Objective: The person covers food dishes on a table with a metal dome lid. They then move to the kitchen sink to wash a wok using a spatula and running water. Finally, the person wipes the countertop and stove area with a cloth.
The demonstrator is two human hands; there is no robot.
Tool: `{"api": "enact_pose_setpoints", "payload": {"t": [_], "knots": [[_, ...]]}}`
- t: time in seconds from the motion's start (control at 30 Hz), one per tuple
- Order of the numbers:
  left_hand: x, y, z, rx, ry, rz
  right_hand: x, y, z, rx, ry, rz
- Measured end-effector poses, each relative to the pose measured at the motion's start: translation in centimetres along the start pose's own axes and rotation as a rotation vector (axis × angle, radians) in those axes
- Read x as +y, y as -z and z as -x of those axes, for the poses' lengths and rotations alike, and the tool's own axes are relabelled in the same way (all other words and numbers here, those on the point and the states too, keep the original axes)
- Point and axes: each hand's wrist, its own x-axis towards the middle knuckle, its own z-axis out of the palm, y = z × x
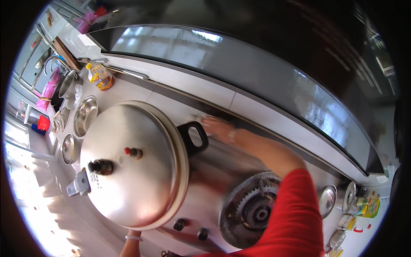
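Observation:
A large metal pressure cooker (138, 167) with a black side handle (194, 138), a black valve and a red-tipped pin on its lid stands on the left part of a steel gas stove (205, 192). Blurred, my right hand (216, 128) reaches past the cooker's handle to the rear of the stove, near the wall; something pale shows at its fingertips, possibly a cloth, too blurred to tell. Of my left arm, the wrist with a pale bangle shows below the cooker; the left hand itself is hidden by the pot.
An uncovered gas burner (257, 213) lies right of the cooker, with control knobs (202, 234) in front. Metal bowls (86, 116) and an oil bottle (100, 77) stand at left. Lids, jars and packets line the right. A dark range hood (244, 77) overhangs the back.

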Motion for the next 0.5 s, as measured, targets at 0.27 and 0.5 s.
{"api": "enact_pose_setpoints", "payload": {"t": [0.27, 0.5], "knots": [[-0.4, -0.4, -0.4, 0.0, -0.001, -0.461, -0.5, 10.2, 33.9, -0.418, -0.548, -0.129], [-0.1, -1.0, -1.3, 0.152, 0.059, -0.275, -4.5, 16.0, 28.8, -0.308, -1.196, -0.098]]}}
